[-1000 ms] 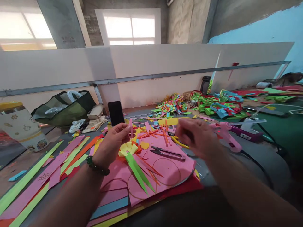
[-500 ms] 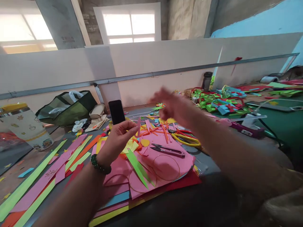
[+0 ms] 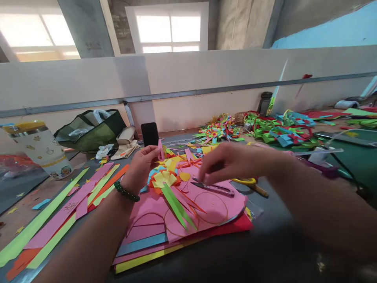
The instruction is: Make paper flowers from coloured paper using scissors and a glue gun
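Observation:
My left hand [image 3: 145,159] pinches a narrow pink paper strip [image 3: 160,150], held upright above the pile of cut paper. Just below it lies a layered paper flower [image 3: 164,178] in yellow, orange and blue, with a split green paper strip [image 3: 176,206] trailing from it. Fingers bent downward and smeared by motion, my right hand [image 3: 219,163] hovers at the dark-bladed thread snips [image 3: 218,189]. Whether it touches them is not clear. The snips rest on pink paper sheets [image 3: 188,216] marked with drawn circles.
Long paper strips [image 3: 67,212] lie at the left, near a patterned tumbler [image 3: 44,151]. A phone [image 3: 150,134] stands behind my left hand. Yellow-handled scissors [image 3: 245,181] sit partly under my right arm. Finished paper flowers [image 3: 218,127] and green-and-blue paper pieces [image 3: 273,129] are piled at the back.
My right hand has come down from above the back of the pile to the snips. My left hand still pinches the pink strip. The view has shifted slightly left.

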{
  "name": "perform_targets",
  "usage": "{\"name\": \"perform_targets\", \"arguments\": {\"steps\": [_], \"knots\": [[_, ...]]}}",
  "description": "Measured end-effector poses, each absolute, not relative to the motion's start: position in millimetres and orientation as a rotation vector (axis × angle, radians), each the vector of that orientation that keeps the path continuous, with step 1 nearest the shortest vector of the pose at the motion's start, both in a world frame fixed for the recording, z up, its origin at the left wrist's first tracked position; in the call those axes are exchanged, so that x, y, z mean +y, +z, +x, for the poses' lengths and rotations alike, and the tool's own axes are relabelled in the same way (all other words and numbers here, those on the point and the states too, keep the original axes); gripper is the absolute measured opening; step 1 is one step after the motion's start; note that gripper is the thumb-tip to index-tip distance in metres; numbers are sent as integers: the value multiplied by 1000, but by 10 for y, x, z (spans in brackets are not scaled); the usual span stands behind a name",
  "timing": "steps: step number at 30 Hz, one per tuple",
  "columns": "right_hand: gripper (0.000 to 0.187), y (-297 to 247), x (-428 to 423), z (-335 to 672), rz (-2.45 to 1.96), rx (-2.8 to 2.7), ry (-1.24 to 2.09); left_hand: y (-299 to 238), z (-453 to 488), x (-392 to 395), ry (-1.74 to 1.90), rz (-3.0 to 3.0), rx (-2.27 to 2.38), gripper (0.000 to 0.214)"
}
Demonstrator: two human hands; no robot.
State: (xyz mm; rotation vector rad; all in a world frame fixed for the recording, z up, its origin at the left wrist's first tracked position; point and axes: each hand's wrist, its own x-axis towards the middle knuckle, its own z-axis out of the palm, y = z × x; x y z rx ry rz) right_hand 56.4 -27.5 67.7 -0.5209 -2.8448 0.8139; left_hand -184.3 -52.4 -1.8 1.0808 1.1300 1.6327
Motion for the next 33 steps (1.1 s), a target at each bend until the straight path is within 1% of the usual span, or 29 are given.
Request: {"name": "perform_targets", "arguments": {"steps": [2, 4, 5, 7, 9, 12, 16, 19, 22, 24, 28, 33], "knots": [[20, 533, -142, 350, -753, -3042, 377, -23, -1783, -551, 1567, 1147, 1109, 32], [22, 360, -5, 160, -926, -3055, 213, -27, -1740, -570, 1517, 1208, 1094, 31], [26, 278, 62, 87, -1014, -3036, 175, -29, -1730, -575, 1498, 1230, 1092, 31], [39, 139, 182, -6, -1144, -2997, 189, -34, -1727, -575, 1471, 1259, 1097, 31], [45, 45, 281, -39, -1217, -2983, 261, -41, -1735, -568, 1454, 1276, 1108, 31], [39, -15, 405, -16, -1232, -2960, 393, -53, -1724, -564, 1426, 1296, 1118, 30], [32, 25, 577, 101, -1222, -2875, 437, -71, -1644, -587, 1373, 1314, 1123, 29], [29, 95, 665, 216, -1243, -2831, 412, -91, -1588, -606, 1320, 1333, 1125, 28], [32, 159, 623, 283, -1241, -2784, 295, -117, -1570, -605, 1279, 1338, 1143, 27], [33, 178, 523, 280, -1130, -2806, 255, -135, -1572, -596, 1263, 1330, 1158, 27], [28, 117, 332, 204, -840, -3001, 365, -169, -1580, -575, 1242, 1304, 1175, 29], [17, 8, 350, 155, -773, -3108, 481, -198, -1587, -566, 1230, 1295, 1163, 30]]}}
